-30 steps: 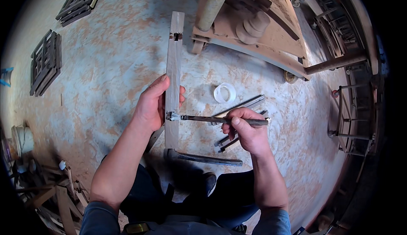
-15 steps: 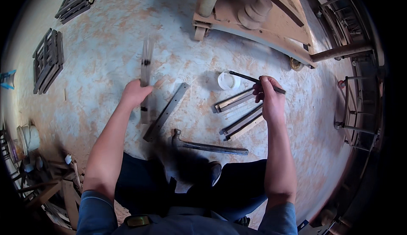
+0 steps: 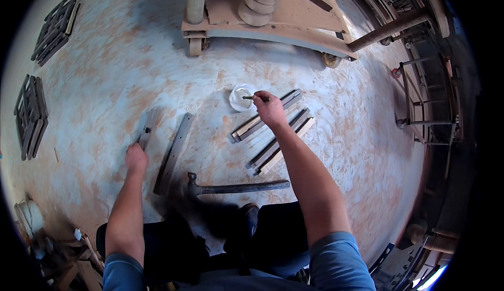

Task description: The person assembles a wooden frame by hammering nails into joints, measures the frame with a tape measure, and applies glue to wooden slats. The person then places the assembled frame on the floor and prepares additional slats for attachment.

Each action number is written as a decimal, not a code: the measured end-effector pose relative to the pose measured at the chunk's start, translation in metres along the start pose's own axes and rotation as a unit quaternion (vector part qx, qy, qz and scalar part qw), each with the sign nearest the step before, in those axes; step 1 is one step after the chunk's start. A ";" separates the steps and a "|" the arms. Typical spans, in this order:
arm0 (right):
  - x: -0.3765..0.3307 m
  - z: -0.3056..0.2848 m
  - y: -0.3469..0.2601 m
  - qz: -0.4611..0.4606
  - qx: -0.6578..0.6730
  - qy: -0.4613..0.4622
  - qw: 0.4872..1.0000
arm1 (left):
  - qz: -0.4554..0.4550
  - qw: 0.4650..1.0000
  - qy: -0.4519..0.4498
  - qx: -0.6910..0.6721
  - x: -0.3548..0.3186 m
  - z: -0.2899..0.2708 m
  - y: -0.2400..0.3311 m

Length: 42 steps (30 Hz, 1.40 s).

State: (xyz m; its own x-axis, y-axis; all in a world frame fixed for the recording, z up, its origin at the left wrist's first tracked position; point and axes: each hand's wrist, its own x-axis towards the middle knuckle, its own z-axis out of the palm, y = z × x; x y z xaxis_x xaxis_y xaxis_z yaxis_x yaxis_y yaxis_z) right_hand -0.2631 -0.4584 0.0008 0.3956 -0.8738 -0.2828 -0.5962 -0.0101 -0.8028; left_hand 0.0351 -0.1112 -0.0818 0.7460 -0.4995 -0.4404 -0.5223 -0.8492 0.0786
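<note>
Reaching forward over the floor [image 3: 105,81], the right hand [image 3: 270,110] pinches a thin dark stick, perhaps a brush [image 3: 251,98], its fingers closed around the handle. The tip of the brush sits over the small white round dish [image 3: 240,98], which rests on the floor just left of that hand. The left hand [image 3: 135,159] lies lower left, its fingers curled on the near end of a short grey wooden slat [image 3: 148,128] on the floor; whether it truly grips the slat cannot be told. A longer slat [image 3: 174,152] lies just beside it, tilted. Two bundles of wooden strips [image 3: 275,133] lie under and right of the right forearm. A hammer [image 3: 236,187] lies crosswise near the person's knees.
</note>
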 end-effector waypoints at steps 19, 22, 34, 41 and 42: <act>0.005 -0.016 -0.007 0.199 0.251 0.048 0.946 | 0.110 0.992 -0.061 0.007 -0.047 0.008 0.088; 0.006 -0.025 -0.004 0.234 0.272 0.007 0.934 | 0.126 0.991 -0.025 -0.023 -0.047 -0.018 0.097; 0.002 -0.081 -0.029 0.194 0.429 0.001 0.882 | 0.187 0.916 -0.062 -0.349 -0.096 -0.172 0.122; -0.053 -0.121 -0.122 0.048 0.500 0.015 0.865 | 0.069 0.736 -0.259 -0.622 -0.102 -0.169 0.126; -0.060 -0.121 -0.131 0.033 0.491 0.017 0.870 | 0.051 0.715 -0.259 -0.647 -0.106 -0.179 0.134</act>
State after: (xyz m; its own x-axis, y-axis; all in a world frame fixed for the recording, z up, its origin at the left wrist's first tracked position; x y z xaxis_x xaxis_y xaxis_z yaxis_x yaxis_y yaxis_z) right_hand -0.2929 -0.4632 0.1867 0.3514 -0.8708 -0.3439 0.2741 0.4469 -0.8516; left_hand -0.0404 -0.2027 0.1358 0.3025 -0.7241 -0.6199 0.5078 -0.4279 0.7477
